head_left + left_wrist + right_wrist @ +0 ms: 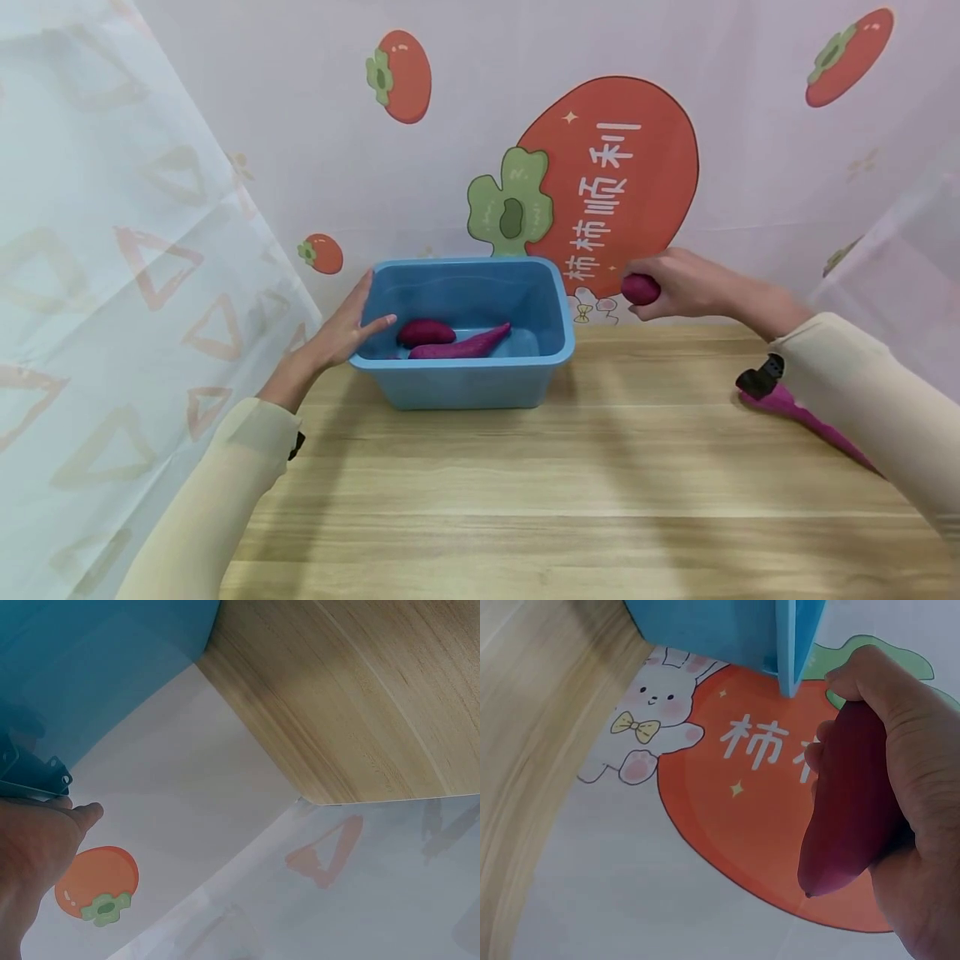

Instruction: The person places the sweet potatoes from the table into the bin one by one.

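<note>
A blue plastic bin (457,383) stands on the wooden table against the back cloth. My left hand (341,333) grips its left rim, the thumb over the inner side; the same hand (34,859) shows at the rim in the left wrist view. Inside lie a rounded purple sweet potato (426,333) and a long tapered one (461,345). To the right of the bin, raised above the table, my right hand (678,283) holds another purple sweet potato (851,802), its fingers curled round the middle. The bin's front wall hides part of the contents.
Another long purple sweet potato (813,425) lies on the table at the right, partly covered by the right sleeve (862,400). A printed cloth (300,100) rises behind the table, and a patterned sheet (150,300) hangs along the left.
</note>
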Demonstrator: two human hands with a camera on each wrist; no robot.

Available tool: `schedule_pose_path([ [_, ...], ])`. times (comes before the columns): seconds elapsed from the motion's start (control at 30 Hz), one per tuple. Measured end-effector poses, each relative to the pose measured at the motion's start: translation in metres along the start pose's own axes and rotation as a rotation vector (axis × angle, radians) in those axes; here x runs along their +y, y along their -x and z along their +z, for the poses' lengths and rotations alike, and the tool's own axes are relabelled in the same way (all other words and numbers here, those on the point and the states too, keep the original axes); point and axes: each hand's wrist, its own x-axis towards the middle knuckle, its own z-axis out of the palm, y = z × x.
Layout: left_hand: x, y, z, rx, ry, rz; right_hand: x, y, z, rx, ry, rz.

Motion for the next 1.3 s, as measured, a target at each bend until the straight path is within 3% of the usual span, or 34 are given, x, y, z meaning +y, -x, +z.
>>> schedule_pose_path([
  [1.3,-0.001,-0.001,-0.001,0.004,0.008,0.004,-0.044,-0.077,0.017,-0.085,-0.084,-0.111],
])
